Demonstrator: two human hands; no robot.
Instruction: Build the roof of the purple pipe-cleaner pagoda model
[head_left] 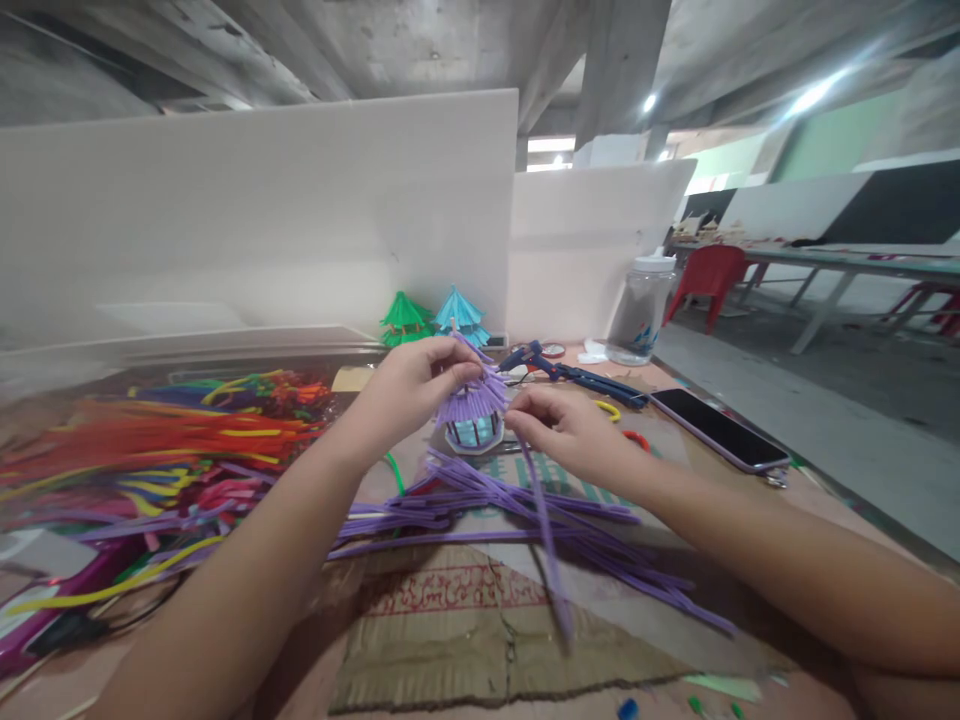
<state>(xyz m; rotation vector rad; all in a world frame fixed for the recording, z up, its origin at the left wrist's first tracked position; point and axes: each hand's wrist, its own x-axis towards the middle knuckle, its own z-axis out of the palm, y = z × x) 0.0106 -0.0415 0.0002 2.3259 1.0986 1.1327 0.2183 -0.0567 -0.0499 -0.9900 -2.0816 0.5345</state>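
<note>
A small model pavilion (474, 432) stands upright in front of me, with a purple pipe-cleaner roof (469, 402) over blue walls and a pale base. My left hand (427, 385) is closed on the upper part of that roof, thumb against fingers. Just right of the model, my right hand (551, 425) pinches one end of a purple pipe cleaner (546, 530), whose length hangs down towards the cardboard. More purple pipe cleaners (480, 500) lie in a loose, crossing pile below the model. Whether the held strand touches the roof, I cannot tell.
Behind stand green (405, 318) and light blue (459, 315) roofed models. A glue gun (525, 355), a phone (720, 430) and a clear bottle (641, 305) are at the right. Colourful pipe cleaners (187, 435) cover the left. Torn cardboard (450, 650) lies in front.
</note>
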